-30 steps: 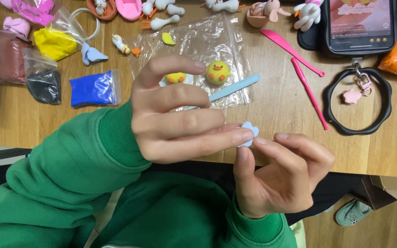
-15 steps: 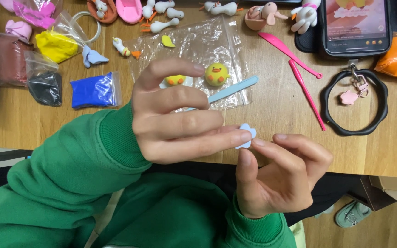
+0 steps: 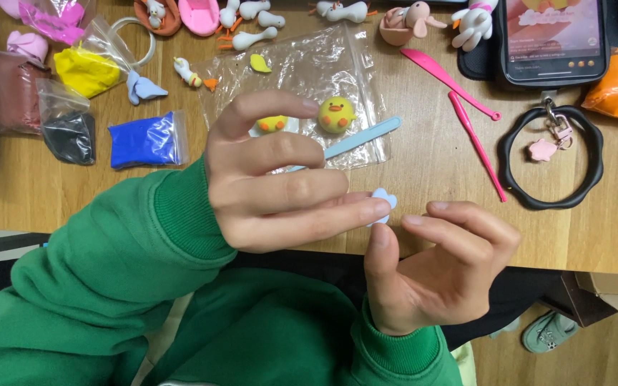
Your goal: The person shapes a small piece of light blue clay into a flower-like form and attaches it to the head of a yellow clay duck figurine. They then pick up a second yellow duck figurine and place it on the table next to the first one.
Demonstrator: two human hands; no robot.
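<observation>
Pinching a small pale-blue clay piece as before, the left hand fingers grasp it while the right hand, at 5 o'clock, has loosened, fingers released above the tabletop edge; shaping continues.

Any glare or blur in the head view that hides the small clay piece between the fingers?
Head view: even, soft light; the pale blue clay piece is sharp, pinched by the left hand beside the right hand. Glare shows only on the clear plastic bag and phone screen; no motion blur.
</observation>
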